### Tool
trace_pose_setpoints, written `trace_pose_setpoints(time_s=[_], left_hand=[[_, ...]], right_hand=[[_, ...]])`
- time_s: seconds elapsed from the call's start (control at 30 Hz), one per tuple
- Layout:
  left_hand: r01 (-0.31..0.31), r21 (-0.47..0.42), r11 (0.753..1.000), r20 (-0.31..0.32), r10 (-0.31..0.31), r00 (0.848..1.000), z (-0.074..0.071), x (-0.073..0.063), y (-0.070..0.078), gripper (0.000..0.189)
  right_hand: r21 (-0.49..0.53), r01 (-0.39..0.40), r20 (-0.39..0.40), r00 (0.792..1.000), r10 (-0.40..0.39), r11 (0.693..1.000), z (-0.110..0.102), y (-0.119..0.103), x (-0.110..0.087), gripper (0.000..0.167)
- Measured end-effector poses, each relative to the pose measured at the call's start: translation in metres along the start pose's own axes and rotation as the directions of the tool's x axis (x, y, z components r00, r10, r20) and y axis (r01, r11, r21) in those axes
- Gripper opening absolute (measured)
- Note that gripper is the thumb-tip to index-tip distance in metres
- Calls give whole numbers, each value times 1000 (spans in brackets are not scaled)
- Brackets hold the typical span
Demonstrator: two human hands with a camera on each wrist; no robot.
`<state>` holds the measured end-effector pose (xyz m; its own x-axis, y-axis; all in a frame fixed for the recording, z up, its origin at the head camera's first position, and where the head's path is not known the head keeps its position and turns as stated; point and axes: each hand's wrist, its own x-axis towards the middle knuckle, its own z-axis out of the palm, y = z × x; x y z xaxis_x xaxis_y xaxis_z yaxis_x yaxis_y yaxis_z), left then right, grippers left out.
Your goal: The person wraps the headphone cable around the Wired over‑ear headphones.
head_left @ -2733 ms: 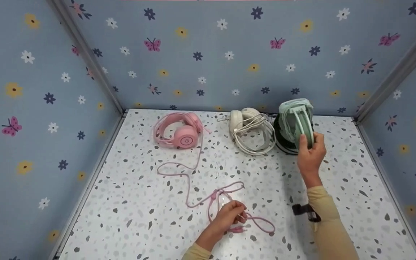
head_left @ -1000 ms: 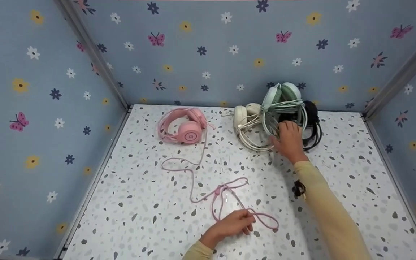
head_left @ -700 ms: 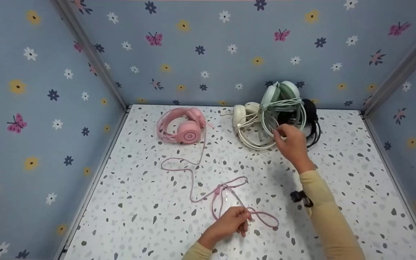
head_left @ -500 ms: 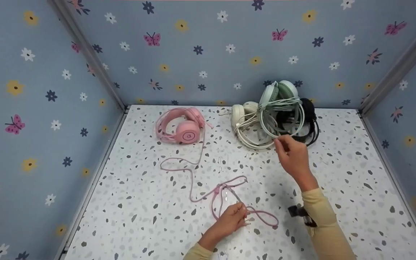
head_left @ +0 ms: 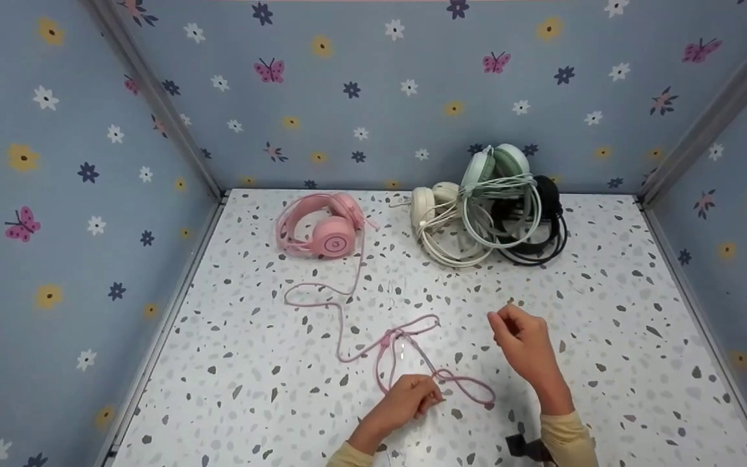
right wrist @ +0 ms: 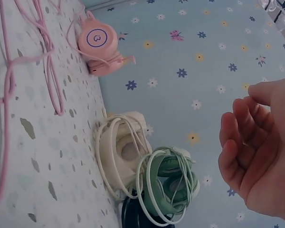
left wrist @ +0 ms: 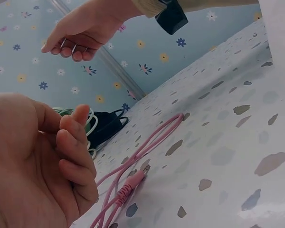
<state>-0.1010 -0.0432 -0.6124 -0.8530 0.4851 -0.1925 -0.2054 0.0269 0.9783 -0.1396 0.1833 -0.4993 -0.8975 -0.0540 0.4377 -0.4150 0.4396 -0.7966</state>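
Observation:
My right hand hovers over the right part of the table, fingers loosely curled with nothing in them. My left hand hovers beside the loose pink cable, also loosely curled and holding nothing. In the left wrist view the cable's pink plug lies on the table beyond that hand. Pale green headphones, cord bundled, rest on top of and between white headphones and black headphones at the back right. Pink headphones lie at the back left, their cable running forward in loops.
The white speckled table is bounded by blue flowered panels at the back and sides. Metal strips run along the panel corners. A dark strap device sits on the right wrist.
My right hand carried the green headphones leftward, set them down between the white and black ones, let go and drew back toward the front. My left hand has barely moved.

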Motion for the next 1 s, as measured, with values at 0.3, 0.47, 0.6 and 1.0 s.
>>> trace_pose_setpoints(time_s=[0.3,0.47,0.6,1.0], left_hand=[[-7,6,1000,-83,8,997,-16,0,-1,23],[-35,139,990,-181,60,982,-44,0,7,22],[-22,282,959,-278,104,955,-79,7,26,20],[71,524,849,-461,213,861,-194,40,95,26]], right_hand=[[46,-162,88,984,158,986,11,1,-27,21],[48,-197,115,975,190,979,21,22,-43,18],[40,-243,148,961,235,969,25,41,-51,15],[2,-447,229,871,435,894,22,53,-62,12]])
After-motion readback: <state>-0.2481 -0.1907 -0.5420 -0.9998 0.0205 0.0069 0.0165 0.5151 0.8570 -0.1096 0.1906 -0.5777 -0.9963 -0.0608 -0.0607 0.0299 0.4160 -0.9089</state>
